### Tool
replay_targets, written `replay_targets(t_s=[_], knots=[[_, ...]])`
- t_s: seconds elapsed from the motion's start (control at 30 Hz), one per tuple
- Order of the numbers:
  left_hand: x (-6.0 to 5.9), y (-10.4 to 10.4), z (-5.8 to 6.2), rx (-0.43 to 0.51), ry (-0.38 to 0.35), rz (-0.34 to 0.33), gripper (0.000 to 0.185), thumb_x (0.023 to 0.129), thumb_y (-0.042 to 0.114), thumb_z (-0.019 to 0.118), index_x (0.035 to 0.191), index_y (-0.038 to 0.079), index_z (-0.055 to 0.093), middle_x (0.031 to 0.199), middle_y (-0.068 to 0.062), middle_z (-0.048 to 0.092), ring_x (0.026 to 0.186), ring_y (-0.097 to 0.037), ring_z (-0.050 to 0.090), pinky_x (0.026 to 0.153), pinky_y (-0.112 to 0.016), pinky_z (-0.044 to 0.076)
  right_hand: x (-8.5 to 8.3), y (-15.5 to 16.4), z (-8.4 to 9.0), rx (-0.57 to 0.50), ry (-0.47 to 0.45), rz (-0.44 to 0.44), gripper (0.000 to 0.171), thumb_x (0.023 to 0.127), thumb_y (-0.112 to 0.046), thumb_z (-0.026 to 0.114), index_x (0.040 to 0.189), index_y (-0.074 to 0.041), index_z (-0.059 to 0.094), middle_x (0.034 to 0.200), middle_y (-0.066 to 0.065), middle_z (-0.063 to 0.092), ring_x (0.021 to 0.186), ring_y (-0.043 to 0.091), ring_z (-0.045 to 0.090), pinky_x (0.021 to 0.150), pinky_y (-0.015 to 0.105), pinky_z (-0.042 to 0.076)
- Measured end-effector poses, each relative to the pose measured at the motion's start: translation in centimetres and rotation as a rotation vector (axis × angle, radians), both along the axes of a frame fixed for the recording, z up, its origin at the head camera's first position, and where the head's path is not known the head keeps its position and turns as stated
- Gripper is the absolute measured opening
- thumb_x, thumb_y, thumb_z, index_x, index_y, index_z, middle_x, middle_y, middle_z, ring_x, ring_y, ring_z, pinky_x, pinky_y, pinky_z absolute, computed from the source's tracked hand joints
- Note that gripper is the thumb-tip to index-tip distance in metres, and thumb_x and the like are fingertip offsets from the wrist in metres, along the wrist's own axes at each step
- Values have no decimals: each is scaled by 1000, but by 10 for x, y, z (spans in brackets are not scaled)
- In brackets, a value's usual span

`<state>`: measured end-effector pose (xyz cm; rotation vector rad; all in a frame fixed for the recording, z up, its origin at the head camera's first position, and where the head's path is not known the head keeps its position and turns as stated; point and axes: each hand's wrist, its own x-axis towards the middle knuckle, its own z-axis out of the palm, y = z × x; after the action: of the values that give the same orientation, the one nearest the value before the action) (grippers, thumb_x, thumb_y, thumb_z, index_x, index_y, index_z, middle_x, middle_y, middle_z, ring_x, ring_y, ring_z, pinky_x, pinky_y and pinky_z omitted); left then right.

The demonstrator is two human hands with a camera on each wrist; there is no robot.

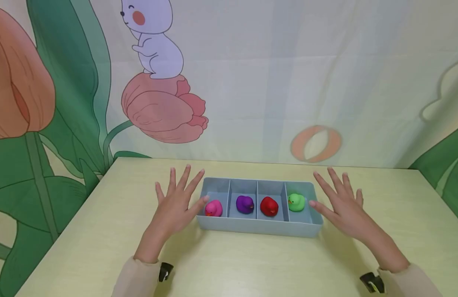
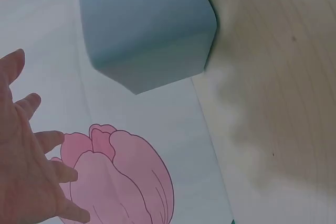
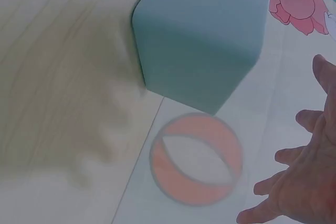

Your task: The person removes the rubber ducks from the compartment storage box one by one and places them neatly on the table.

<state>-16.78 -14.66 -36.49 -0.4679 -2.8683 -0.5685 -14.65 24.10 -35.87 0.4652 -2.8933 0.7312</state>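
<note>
A blue-grey tray (image 1: 258, 227) with several compartments in a row sits on the table. From left to right its compartments hold a pink toy duck (image 1: 213, 208), a purple toy duck (image 1: 245, 204), a red toy duck (image 1: 269, 206) and a green toy duck (image 1: 296, 202). My left hand (image 1: 177, 206) is spread beside the tray's left end, fingers straight, holding nothing. By the opposite end my right hand (image 1: 344, 208) is spread the same way, also holding nothing. Both wrist views show the tray's outer walls (image 2: 152, 24) (image 3: 205, 35) with spread fingers apart from them.
The pale wooden table (image 1: 251, 264) extends around the tray. Behind its far edge hangs a white cloth (image 1: 244, 103) printed with flowers, leaves and an animal figure. Dark bands (image 1: 166, 272) show at the sleeve cuffs.
</note>
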Motion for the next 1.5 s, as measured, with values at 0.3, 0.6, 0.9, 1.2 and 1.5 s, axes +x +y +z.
replay_targets(t_s=[0.3,0.6,0.9,1.2,1.5], knots=[[-5,0,0,182,-73,-42,63,91,52,42,145,38,12,153,0,2,137,-29,-14,98,-66,-10,-14,-8,0,-110,-12,19,70,92,-37,51,147,-19,12,151,17,-3,133,47,-9,87,78,0],[-15,-3,-8,371,-133,-85,63,93,43,45,146,32,13,153,-4,3,138,-33,-7,97,-70,0,-26,-12,-10,-256,-39,68,71,92,-29,53,148,-21,10,152,15,-1,135,43,-3,89,76,9],[-23,-7,-17,540,-152,-116,63,93,34,50,146,23,18,151,-7,14,138,-30,11,101,-63,15,-33,-15,-18,-319,-28,74,69,91,-26,56,147,-14,17,151,15,12,135,40,12,93,71,19],[-25,-9,-21,692,-294,-137,63,92,28,54,145,20,21,149,-10,21,132,-40,25,99,-57,28,-31,-18,-24,-414,-45,57,57,91,-21,57,141,-10,32,139,18,36,120,40,38,87,62,37],[-30,-9,-25,713,-415,-127,57,91,29,55,141,21,30,144,-16,30,128,-37,34,98,-53,33,-31,-19,-28,-485,-46,12,45,90,-18,57,131,-3,46,123,21,52,108,34,46,85,51,44]])
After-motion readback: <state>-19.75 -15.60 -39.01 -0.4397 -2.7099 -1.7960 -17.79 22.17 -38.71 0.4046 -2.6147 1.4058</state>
